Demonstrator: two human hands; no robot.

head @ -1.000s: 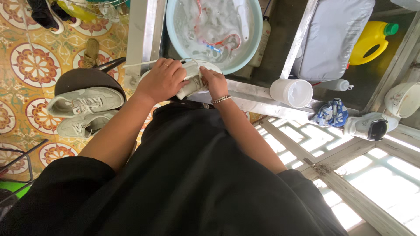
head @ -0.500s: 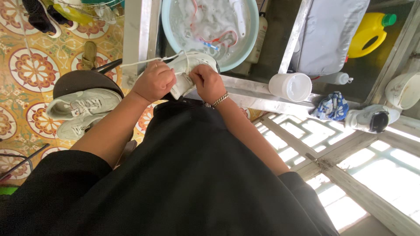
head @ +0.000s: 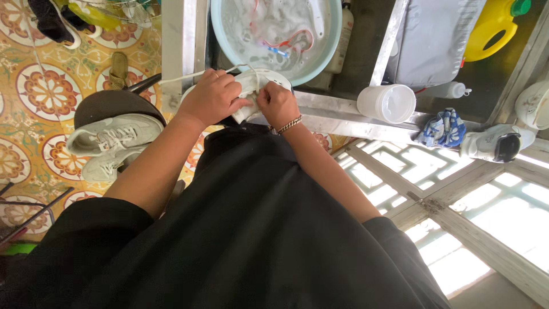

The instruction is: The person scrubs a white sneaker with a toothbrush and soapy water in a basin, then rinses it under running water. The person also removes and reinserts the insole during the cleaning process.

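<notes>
Both of my hands grip one white shoe just below a pale blue basin of soapy water. My left hand wraps the shoe's left side, and a white lace trails out to the left from it. My right hand, with a chain bracelet at the wrist, pinches the shoe's right side. Most of the shoe is hidden under my fingers. A brush with a red cord lies in the basin water.
A pair of white sneakers rests on a dark stool at the left over patterned floor tiles. A white plastic cup, a blue-and-white cloth and another white shoe sit along the metal ledge at the right. A yellow jug stands behind.
My hands and the shoe have shifted slightly away from the basin rim, and the lace now stretches out to the left.
</notes>
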